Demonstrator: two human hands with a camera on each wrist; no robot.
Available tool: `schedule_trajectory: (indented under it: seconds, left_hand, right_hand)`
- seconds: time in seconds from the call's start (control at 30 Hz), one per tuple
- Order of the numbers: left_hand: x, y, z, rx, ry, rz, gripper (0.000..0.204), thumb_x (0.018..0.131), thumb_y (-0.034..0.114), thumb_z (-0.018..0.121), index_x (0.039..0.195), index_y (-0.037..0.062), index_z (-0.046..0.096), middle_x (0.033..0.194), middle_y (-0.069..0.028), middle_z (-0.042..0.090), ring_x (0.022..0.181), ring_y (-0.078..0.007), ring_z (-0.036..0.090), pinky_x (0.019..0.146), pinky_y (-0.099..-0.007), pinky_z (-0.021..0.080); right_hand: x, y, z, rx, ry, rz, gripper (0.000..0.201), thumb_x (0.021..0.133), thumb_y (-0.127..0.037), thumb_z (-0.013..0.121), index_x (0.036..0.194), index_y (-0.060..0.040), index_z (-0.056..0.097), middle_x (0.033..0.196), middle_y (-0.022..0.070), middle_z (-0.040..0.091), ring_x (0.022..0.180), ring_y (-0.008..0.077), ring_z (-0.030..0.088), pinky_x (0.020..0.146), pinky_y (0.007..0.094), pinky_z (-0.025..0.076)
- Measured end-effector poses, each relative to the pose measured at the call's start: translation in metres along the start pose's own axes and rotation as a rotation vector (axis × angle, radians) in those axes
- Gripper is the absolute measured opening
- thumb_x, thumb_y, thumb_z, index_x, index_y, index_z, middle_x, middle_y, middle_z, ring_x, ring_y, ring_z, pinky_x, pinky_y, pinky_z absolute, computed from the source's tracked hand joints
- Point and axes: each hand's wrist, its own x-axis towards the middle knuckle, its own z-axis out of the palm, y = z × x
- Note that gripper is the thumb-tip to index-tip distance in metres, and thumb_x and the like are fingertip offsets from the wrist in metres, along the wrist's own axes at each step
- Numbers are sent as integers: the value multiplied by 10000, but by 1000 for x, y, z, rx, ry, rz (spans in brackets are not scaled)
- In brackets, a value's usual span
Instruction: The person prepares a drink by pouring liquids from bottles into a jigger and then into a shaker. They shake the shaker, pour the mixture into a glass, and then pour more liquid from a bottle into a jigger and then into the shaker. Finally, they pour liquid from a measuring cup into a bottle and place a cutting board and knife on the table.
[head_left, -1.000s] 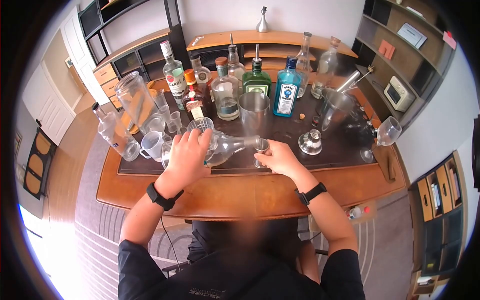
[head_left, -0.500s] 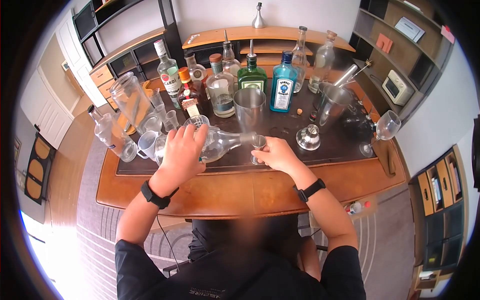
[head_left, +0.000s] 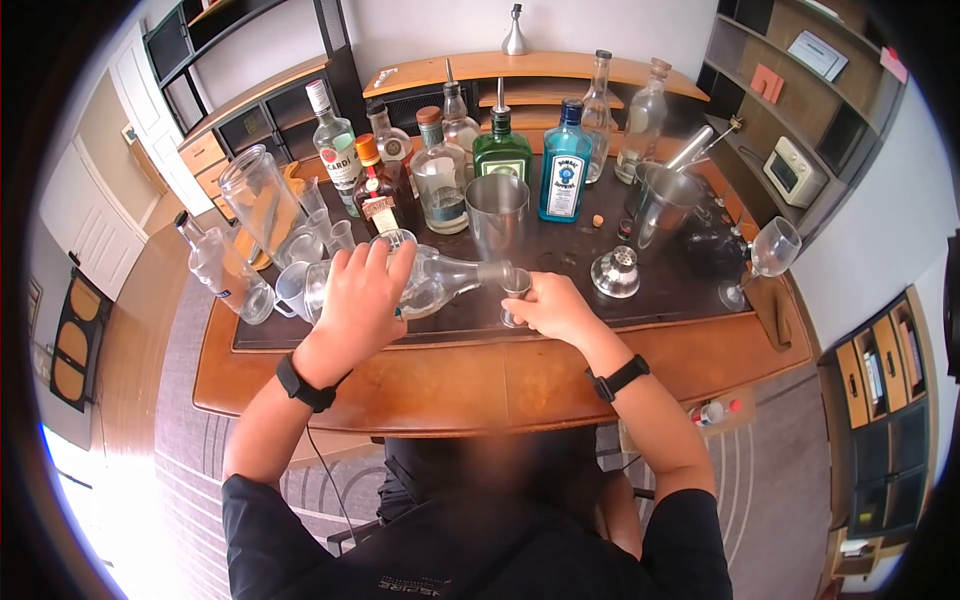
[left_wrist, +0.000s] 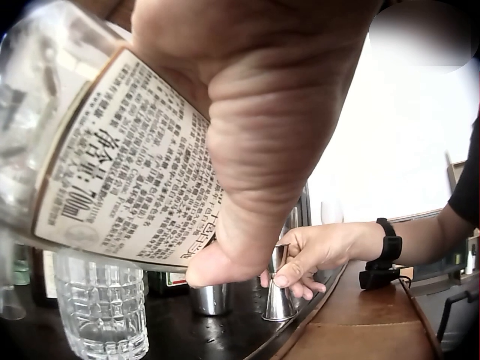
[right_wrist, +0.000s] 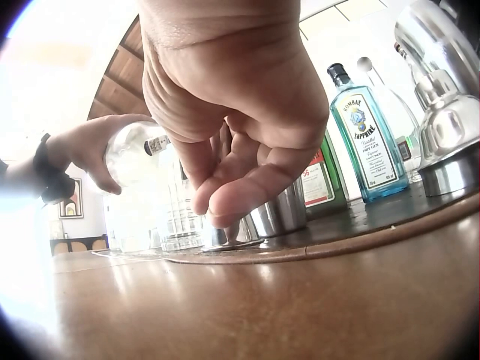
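My left hand [head_left: 362, 295] grips a clear glass bottle [head_left: 440, 282] round its body from above. The bottle lies tilted almost flat, its mouth right at the rim of a steel jigger [head_left: 515, 284]. A printed label [left_wrist: 124, 169] faces the left wrist view. My right hand [head_left: 556, 308] pinches the jigger at its waist between thumb and fingers, holding it upright at the table's near side. In the right wrist view the fingers hide most of the jigger. Just behind it stands a steel shaker tin [head_left: 497, 222], and a cut-glass tumbler [left_wrist: 103, 315] is below the bottle.
Several liquor bottles line the back, among them a blue gin bottle [head_left: 565, 178] and an orange-capped one [head_left: 380, 200]. To the left are a glass jar [head_left: 262, 200] and measuring cup [head_left: 291, 288]. A strainer top [head_left: 615, 274] and wine glass [head_left: 775, 248] stand right.
The head view has shifted slightly. My left hand and the bottle's base have risen a little, while its mouth stays by the jigger. My right hand keeps its hold.
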Motion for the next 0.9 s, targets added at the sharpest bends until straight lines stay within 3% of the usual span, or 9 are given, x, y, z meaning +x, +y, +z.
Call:
schedule_trajectory:
  seconds: [0.07, 0.17, 0.37, 0.47, 0.57, 0.9]
  left_hand:
    - [1, -1, -1, 8, 7, 9, 834, 537, 146, 843, 1301, 62, 519, 1047, -118, 573, 967, -307, 602, 836, -420, 462]
    - [2, 0, -3, 0, 4, 10, 832, 535, 143, 842, 1298, 61, 520, 1048, -118, 572, 963, -307, 602, 832, -419, 461]
    - [3, 1, -5, 20, -1, 12, 835, 529, 142, 844, 1293, 63, 518, 1052, -120, 572, 964, -308, 603, 836, -417, 463]
    - [4, 1, -5, 14, -12, 13, 839, 535, 141, 843, 1304, 64, 516, 1061, -123, 574, 979, -309, 603, 844, -419, 462]
    - [5, 2, -6, 40, 42, 52, 838, 538, 145, 862, 1298, 67, 519, 996, -84, 558, 920, -264, 591, 793, -399, 449]
    - [6, 0, -6, 61, 41, 76, 866, 533, 163, 868, 1321, 69, 520, 1000, -76, 561, 922, -257, 587, 797, -398, 441]
  right_hand:
    - [1, 2, 0, -4, 3, -15, 174, 928, -173, 720, 1002, -24, 671, 760, 48, 712, 587, 76, 579, 507, 258, 465]
    - [-2, -2, 0, 2, 15, 2, 161, 892, -167, 722, 939, -19, 680, 747, 86, 716, 666, 172, 677, 650, 335, 514]
    - [-3, -2, -1, -5, 31, -30, 158, 895, -176, 714, 938, -26, 691, 727, 78, 712, 649, 174, 673, 639, 341, 515]
    - [1, 4, -1, -39, 2, -65, 176, 914, -153, 721, 997, -4, 675, 785, 65, 720, 666, 108, 670, 562, 278, 509]
    - [3, 8, 0, -27, -4, -49, 174, 912, -141, 716, 999, 3, 674, 794, 64, 723, 673, 115, 679, 574, 286, 515]
    - [2, 6, 0, -31, -2, -36, 187, 917, -143, 708, 1032, 2, 676, 811, 62, 723, 654, 116, 663, 570, 291, 512]
